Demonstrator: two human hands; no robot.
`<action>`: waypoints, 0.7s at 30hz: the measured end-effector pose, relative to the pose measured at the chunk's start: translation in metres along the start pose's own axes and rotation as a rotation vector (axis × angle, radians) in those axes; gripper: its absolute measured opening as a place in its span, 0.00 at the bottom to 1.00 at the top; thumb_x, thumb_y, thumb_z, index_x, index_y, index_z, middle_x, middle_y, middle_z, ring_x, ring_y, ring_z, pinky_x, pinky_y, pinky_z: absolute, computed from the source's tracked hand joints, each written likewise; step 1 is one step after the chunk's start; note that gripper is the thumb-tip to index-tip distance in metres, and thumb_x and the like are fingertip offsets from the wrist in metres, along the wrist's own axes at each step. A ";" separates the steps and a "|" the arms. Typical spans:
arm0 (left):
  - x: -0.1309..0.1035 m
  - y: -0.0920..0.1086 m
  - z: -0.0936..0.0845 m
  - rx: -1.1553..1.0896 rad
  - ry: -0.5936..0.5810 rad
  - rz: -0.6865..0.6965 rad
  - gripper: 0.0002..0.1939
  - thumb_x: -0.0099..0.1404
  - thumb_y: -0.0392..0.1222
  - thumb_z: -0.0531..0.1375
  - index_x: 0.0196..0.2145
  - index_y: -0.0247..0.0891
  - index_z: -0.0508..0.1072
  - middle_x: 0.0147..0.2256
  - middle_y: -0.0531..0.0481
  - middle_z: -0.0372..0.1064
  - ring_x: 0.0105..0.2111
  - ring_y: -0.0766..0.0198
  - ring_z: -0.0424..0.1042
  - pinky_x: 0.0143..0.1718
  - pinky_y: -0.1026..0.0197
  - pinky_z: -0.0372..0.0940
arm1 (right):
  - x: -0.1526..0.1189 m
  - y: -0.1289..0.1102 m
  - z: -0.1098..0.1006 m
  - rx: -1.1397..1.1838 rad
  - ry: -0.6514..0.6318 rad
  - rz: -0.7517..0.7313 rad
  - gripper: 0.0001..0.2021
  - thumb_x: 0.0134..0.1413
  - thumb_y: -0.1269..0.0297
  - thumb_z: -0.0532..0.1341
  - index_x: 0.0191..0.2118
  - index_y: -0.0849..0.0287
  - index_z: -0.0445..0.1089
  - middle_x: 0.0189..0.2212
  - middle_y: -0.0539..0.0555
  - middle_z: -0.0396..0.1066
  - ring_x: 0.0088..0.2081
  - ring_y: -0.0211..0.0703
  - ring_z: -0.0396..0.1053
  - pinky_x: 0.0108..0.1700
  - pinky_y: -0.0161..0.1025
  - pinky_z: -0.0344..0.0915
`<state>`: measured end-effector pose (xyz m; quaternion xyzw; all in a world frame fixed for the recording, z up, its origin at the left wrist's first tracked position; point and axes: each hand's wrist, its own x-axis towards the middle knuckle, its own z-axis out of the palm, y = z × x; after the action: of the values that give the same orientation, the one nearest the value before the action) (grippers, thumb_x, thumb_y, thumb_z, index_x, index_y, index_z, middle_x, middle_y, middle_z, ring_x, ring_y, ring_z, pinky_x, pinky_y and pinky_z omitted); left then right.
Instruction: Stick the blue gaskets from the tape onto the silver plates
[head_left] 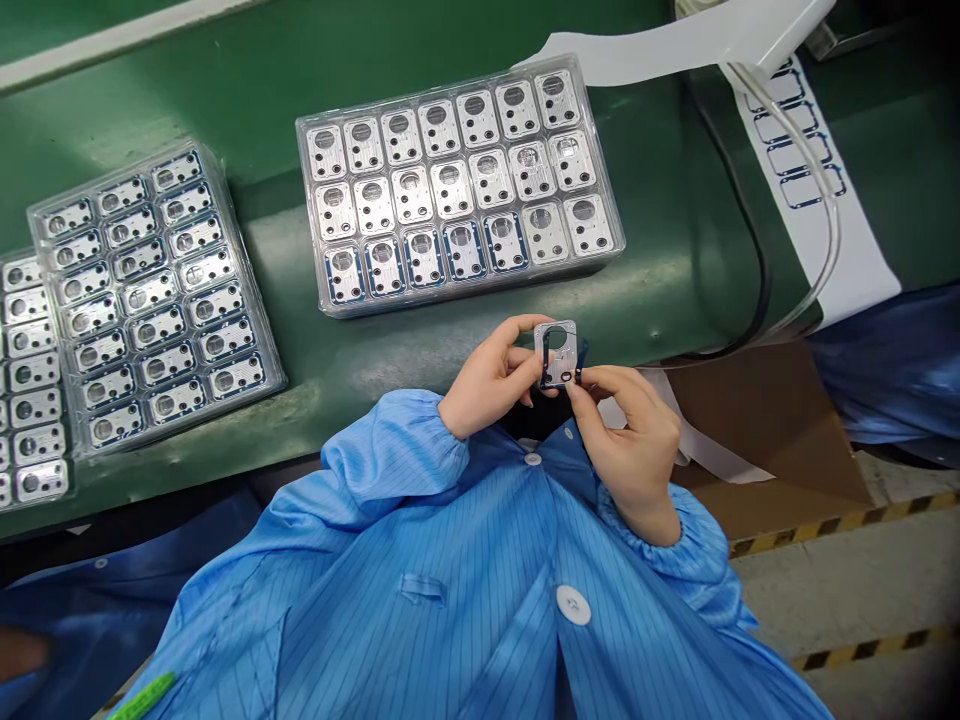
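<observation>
A small silver metal plate [559,352] with round holes and a dark blue gasket on it sits between both hands, just off the front edge of the green table. My left hand [491,380] pinches its left side with thumb and fingers. My right hand [634,435] holds its lower right corner, fingertips on the blue gasket. Straight ahead on the table lies a clear plastic tray [459,180] filled with several similar plates; those in its front row carry blue gaskets.
A stack of clear trays [154,290] full of plates stands at the left, another tray [30,380] at the far left edge. A white liner strip [810,160] with blue gasket outlines and a clear tube run down the right. A brown cardboard box [765,420] stands below it.
</observation>
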<state>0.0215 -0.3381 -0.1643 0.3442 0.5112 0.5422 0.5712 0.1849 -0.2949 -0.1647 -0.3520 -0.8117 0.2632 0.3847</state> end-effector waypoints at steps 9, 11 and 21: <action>0.000 0.003 0.000 0.005 0.003 -0.002 0.21 0.67 0.43 0.59 0.55 0.35 0.61 0.24 0.55 0.72 0.23 0.70 0.72 0.22 0.71 0.64 | 0.001 -0.001 0.001 -0.027 0.019 -0.046 0.05 0.58 0.74 0.64 0.38 0.57 0.73 0.33 0.52 0.76 0.33 0.40 0.74 0.36 0.38 0.71; 0.000 0.003 0.000 0.003 0.009 -0.006 0.21 0.67 0.43 0.59 0.55 0.36 0.61 0.25 0.55 0.72 0.24 0.70 0.72 0.23 0.71 0.64 | 0.000 0.000 0.002 -0.043 0.026 -0.085 0.06 0.58 0.75 0.63 0.39 0.57 0.72 0.34 0.53 0.76 0.34 0.41 0.75 0.36 0.38 0.71; 0.000 -0.001 0.000 -0.029 0.048 0.014 0.23 0.68 0.44 0.59 0.56 0.34 0.59 0.26 0.53 0.73 0.25 0.68 0.73 0.22 0.70 0.65 | -0.007 0.008 0.002 -0.294 0.008 -0.320 0.16 0.58 0.77 0.61 0.51 0.57 0.72 0.40 0.58 0.77 0.40 0.47 0.77 0.43 0.43 0.71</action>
<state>0.0218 -0.3380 -0.1657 0.3265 0.5144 0.5615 0.5599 0.1898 -0.2961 -0.1742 -0.2722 -0.8852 0.0763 0.3695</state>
